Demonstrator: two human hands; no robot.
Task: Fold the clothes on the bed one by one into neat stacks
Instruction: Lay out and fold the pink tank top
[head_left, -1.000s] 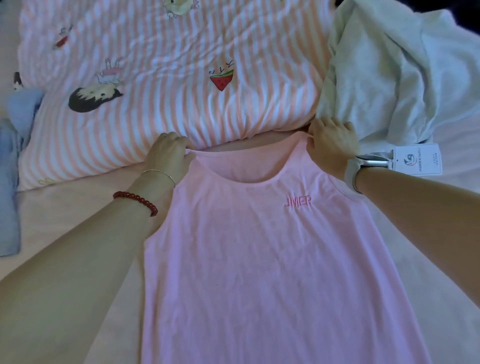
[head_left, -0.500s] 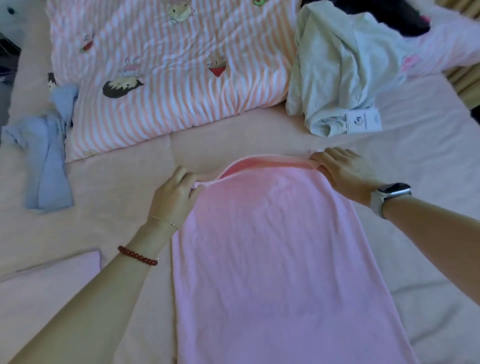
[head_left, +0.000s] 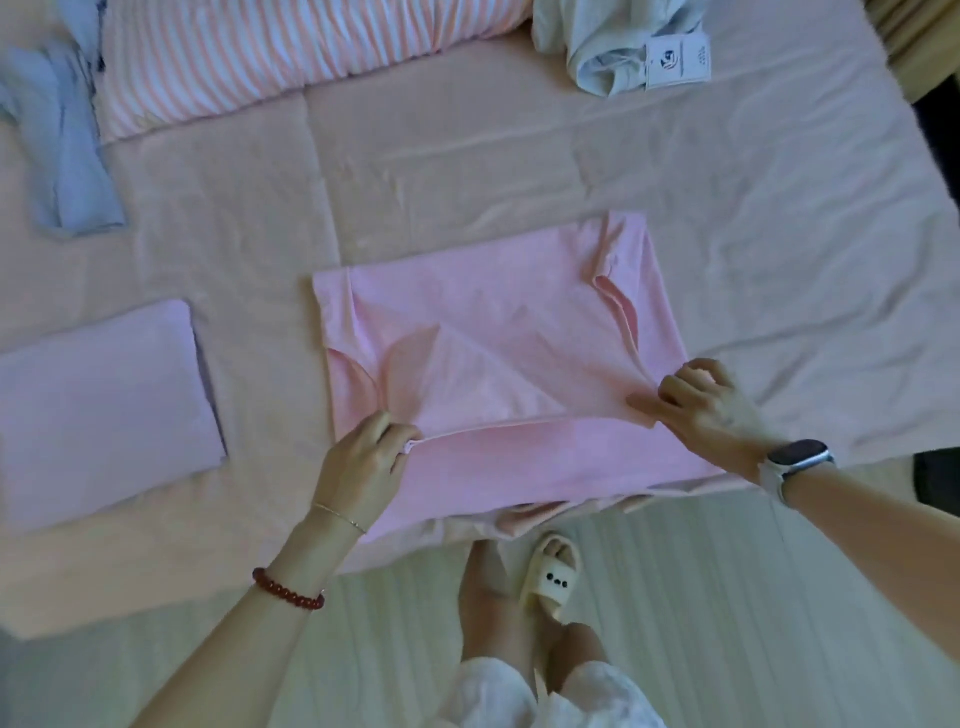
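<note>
the left hand (head_left: 363, 467) and right hand (head_left: 701, 402) are each pinching the folded-over strap edge of the pink cotton tank top (head_left: 493, 332) — fingers curled — on the peach bedsheet (head_left: 467, 166).

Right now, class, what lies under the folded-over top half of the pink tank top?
Under the folded-over half of the pink tank top lies its own lower half, showing only as a strip beside the left hand and right hand. The rest is covered.
</note>
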